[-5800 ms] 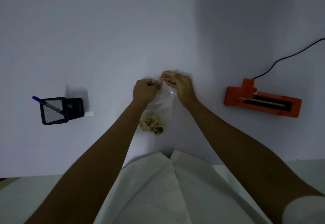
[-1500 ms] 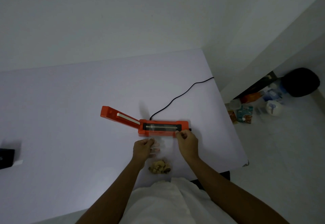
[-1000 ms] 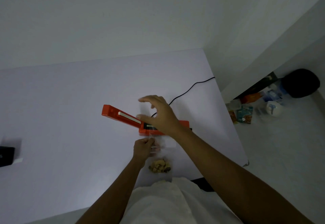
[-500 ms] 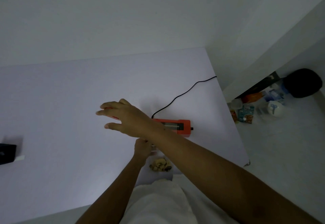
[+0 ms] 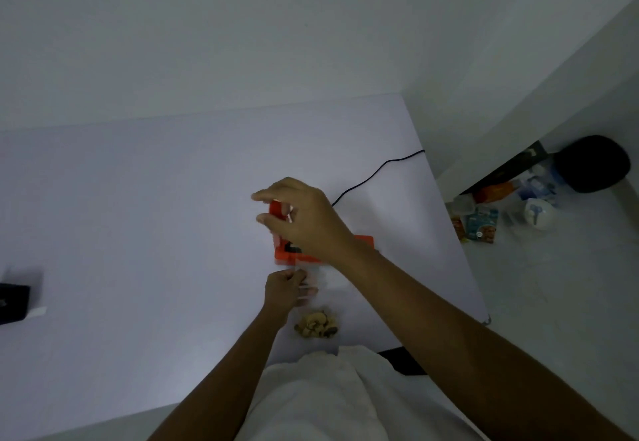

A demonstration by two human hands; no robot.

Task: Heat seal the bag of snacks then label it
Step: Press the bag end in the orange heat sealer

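The orange heat sealer (image 5: 287,254) lies on the white table (image 5: 138,215), its lid (image 5: 278,210) swung up. My right hand (image 5: 304,215) grips that lid from above. A clear bag (image 5: 321,281) with tan snacks (image 5: 316,325) at its bottom lies in front of the sealer, its open end laid on the sealer's base. My left hand (image 5: 285,286) pinches the bag's left edge near the sealer.
A black power cord (image 5: 377,172) runs from the sealer to the table's right edge. A black pen holder (image 5: 12,302) with a white label (image 5: 36,312) beside it sits at the far left. Packets and a dark bag (image 5: 591,164) clutter the floor on the right.
My right hand left the bag's right edge, reached left to the raised lid's tip and has swung the lid back toward the base. My left hand stayed on the bag.
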